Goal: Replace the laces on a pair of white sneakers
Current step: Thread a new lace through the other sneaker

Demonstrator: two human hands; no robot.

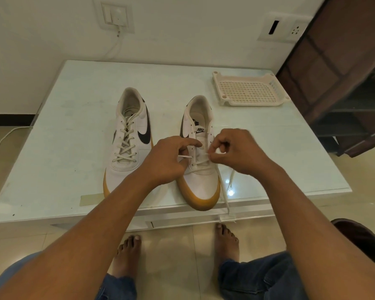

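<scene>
Over a half-laced sneaker (200, 187), the lace (198, 163) is pinched by the left hand (168, 159) and by the right hand (236, 151), seemingly for threading the next eyelet.

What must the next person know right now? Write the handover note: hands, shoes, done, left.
Left hand: pinches the lace end over the right-side sneaker.
Right hand: pinches the same lace by the eyelets; a loose length trails over the table edge.
Done: the left-side sneaker is laced; the right-side one has only its lower rows crossed.
Left: thread its upper eyelets, even the ends. Whether the other shoe's laces are new, I cannot tell.
Tray stands at the back right of the table.
</scene>
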